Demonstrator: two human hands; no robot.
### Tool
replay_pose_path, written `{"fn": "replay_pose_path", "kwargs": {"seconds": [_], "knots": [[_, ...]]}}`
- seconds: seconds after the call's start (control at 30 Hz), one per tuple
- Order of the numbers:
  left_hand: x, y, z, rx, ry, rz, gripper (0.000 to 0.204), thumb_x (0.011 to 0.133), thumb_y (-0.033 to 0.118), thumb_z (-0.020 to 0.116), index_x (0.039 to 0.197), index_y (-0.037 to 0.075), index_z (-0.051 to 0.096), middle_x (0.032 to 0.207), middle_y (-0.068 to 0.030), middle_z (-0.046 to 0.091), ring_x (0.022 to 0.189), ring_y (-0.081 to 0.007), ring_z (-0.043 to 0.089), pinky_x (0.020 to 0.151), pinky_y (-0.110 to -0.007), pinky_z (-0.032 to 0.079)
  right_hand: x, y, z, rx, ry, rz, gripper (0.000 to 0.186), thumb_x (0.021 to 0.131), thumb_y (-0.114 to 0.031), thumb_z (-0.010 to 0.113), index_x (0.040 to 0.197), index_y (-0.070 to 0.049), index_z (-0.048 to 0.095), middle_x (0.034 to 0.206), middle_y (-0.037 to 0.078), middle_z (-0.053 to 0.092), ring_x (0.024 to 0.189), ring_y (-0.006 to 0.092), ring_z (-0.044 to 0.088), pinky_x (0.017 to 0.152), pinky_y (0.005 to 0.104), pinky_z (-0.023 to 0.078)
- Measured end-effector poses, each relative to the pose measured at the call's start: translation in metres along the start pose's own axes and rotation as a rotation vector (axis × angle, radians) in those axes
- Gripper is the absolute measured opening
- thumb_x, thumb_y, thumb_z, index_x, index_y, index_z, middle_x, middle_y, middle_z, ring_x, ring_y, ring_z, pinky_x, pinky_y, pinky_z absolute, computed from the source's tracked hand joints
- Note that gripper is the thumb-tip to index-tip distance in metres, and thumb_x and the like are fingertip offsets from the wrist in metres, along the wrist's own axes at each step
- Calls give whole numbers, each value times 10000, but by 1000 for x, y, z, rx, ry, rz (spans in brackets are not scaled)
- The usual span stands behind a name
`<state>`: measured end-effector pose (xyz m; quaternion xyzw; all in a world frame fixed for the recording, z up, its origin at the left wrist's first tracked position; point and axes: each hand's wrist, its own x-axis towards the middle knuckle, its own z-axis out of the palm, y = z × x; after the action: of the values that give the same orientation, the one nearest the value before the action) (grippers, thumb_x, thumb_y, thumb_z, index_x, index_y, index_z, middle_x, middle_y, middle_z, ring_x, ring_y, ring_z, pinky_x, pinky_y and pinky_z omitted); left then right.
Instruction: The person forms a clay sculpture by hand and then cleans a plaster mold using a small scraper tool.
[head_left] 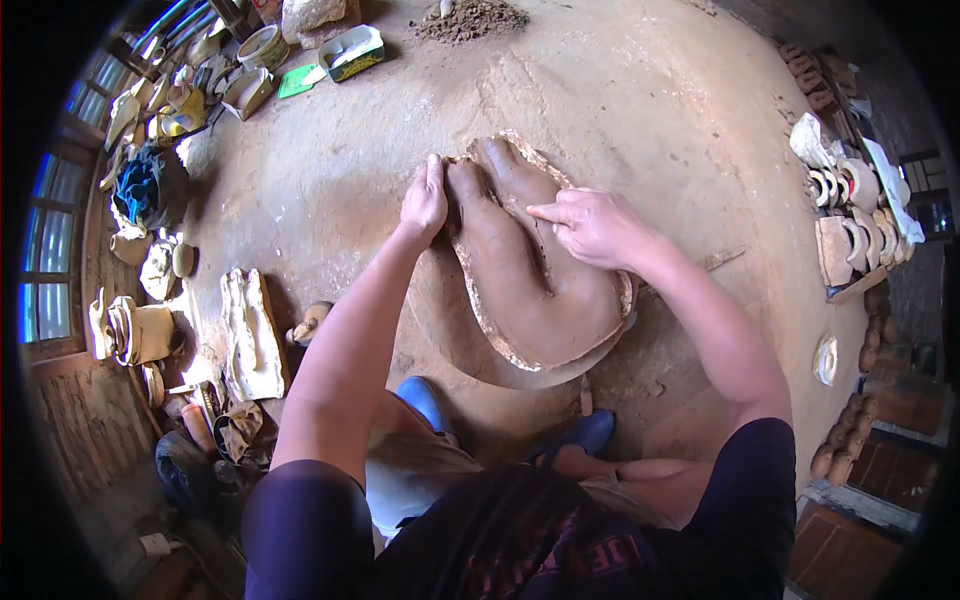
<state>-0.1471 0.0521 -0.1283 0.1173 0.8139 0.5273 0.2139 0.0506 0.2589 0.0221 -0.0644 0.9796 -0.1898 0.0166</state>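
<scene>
A smooth brown clay form [555, 315] with two long lobes fills a pale, rough-edged mould [530, 156], which lies on a round board [435, 300] in front of a seated person. The left hand [427, 200] rests against the mould's upper left edge, fingers together; I can't tell from here whether it grips the edge. The right hand [590, 225] reaches over the mould's right edge, its forefinger out to the clay and the other fingers curled in; whether they close on anything, I cannot tell. Just right of the mould lies a thin stick [725, 257]. On its near side are the person's two blue shoes [588, 432]. Well to its left lies a long white mould half [250, 340]. Beyond it sit a heap of crumbled earth [470, 22] and, further left, a small open box [352, 54].
</scene>
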Motion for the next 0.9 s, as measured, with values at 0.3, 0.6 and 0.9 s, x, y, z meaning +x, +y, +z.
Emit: {"fn": "replay_pose_path", "kwargs": {"seconds": [0.3,0.6,0.9], "knots": [[-4,7,-3,71,-8,-22,777,1108,638,239,1488,38,552,1499,-279,568,1442,-458,479,1208,-491,359,-20,-18,-6,-272,-307,-39,475,933,-207,552,1379,-202,717,1011,119,738,937,340,733,859,491,577],[-1,-1,-2,48,-18,13,785,1107,637,247,1518,29,526,1531,-279,540,1467,-444,455,1218,-477,348,-52,-31,-19,-320,-428,-171,438,913,-142,597,1322,-190,749,976,100,719,948,291,720,826,426,577],[-3,-4,-9,-126,10,-144,873,1080,708,307,1548,-4,499,1496,-206,586,1385,-304,536,1158,-440,401,-143,-20,40,1083,588,1026,449,1096,-343,582,1390,-9,640,1307,107,703,1204,204,651,1059,351,491]]}}
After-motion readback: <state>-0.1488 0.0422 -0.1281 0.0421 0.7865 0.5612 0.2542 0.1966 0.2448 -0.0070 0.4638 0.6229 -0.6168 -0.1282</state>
